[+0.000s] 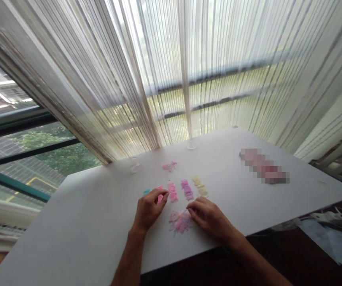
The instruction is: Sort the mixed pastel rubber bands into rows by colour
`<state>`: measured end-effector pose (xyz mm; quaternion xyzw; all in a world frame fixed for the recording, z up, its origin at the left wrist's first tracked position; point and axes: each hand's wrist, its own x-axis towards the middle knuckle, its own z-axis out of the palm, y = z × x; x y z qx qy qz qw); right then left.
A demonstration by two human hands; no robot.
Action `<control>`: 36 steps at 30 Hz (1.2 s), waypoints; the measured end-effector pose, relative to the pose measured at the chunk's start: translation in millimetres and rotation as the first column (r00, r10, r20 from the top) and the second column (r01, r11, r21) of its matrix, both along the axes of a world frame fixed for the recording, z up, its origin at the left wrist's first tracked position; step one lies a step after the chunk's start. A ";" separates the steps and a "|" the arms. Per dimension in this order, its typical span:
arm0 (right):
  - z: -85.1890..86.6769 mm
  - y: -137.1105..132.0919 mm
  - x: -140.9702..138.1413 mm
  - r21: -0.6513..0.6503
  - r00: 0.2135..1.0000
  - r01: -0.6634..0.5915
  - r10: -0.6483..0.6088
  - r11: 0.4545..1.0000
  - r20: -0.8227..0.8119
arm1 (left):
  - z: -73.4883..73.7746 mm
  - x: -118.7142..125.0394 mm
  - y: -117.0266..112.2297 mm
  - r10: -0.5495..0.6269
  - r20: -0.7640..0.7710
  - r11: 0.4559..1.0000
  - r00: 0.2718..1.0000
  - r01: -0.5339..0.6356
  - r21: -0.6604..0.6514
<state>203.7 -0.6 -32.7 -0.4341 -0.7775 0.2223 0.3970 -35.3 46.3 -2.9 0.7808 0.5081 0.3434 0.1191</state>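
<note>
On the white table, small pastel pieces too small to identify lie in rows sorted by colour: a pink row [172, 192], a purple row [187, 190] and a pale yellow row [199, 185]. My left hand [149, 209] is closed in a pinch beside the pink row. It partly covers a brighter pink row [160, 197] and a turquoise bit [146, 191]. A loose mixed pile [179, 221] of pink and pale pieces sits nearer me. At its right edge, my right hand [208, 216] has thumb and fingertips together. Whatever either pinch holds is too small to make out.
Farther back on the table [99, 222] is a small pink cluster [170, 166]. Two clear round items [191, 146] stand near the far edge. A blurred-out reddish object [263, 166] lies at the right. Striped curtains [189, 71] hang behind; cables [335, 216] lie beyond the right edge.
</note>
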 end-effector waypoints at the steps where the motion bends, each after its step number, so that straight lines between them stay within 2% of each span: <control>1: 0.1 0.0 -0.1 0.003 1.000 0.002 -0.002 1.000 0.002 | 1.2 -1.8 0.5 0.030 0.021 0.999 0.999 -0.030 0.020; 5: 1.6 -0.6 -0.2 0.011 1.000 0.000 0.000 1.000 0.008 | 11.2 -11.4 -3.7 0.130 0.098 0.988 0.987 -0.137 0.069; 9: 2.1 -0.8 -0.2 0.006 1.000 0.003 -0.003 1.000 0.002 | 18.0 -18.5 -22.6 0.169 0.153 0.982 0.974 -0.180 0.062; 12: 1.2 -0.5 0.0 -0.002 1.000 0.006 -0.006 1.000 0.008 | 11.2 -20.0 -40.2 0.120 0.133 0.993 0.984 -0.120 -0.010; 15: 0.6 -0.5 0.3 -0.008 1.000 0.006 -0.006 1.000 0.013 | -3.6 -19.0 -53.4 0.070 0.116 0.994 0.991 -0.060 -0.088; 19: 0.4 -0.6 0.6 -0.007 1.000 -0.004 0.004 1.000 0.010 | -17.9 -15.2 -60.5 0.067 0.079 0.990 0.995 -0.057 -0.125; 22: -0.4 -0.2 0.6 0.001 1.000 -0.003 0.003 1.000 0.008 | -17.0 -10.1 -57.2 0.093 0.000 0.988 0.996 -0.092 -0.125; 27: -1.6 0.2 0.4 0.002 1.000 -0.004 0.004 1.000 0.004 | -4.2 3.9 -44.6 0.102 -0.128 0.987 0.987 -0.116 -0.114; 32: 0.1 -0.5 0.3 -0.013 1.000 -0.008 0.008 1.000 0.005 | 0.3 8.2 -48.9 -0.014 -0.068 0.985 0.998 0.002 -0.175; 36: 0.9 -0.6 0.3 -0.008 1.000 -0.010 0.010 1.000 0.016 | -3.4 -1.8 -60.0 -0.022 -0.017 0.974 1.000 0.017 -0.227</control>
